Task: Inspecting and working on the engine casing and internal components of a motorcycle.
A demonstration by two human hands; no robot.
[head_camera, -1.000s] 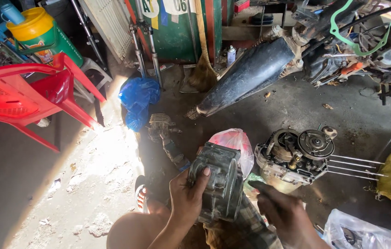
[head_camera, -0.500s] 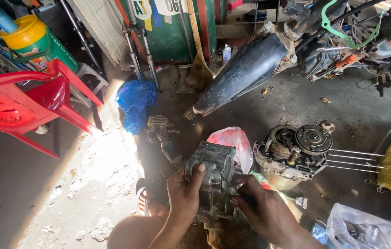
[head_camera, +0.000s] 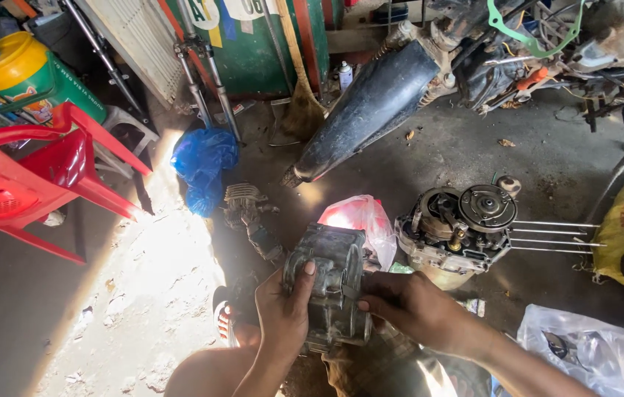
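Grey, greasy metal engine cover (head_camera: 330, 283) held upright above the knees, over the dirty concrete floor (head_camera: 474, 154). Left hand (head_camera: 281, 312) clamped on its left edge, thumb across the front; right hand (head_camera: 411, 305) pinching the right edge. Likely to slip on oily metal and drop onto the stripped engine (head_camera: 459, 228) just beside.
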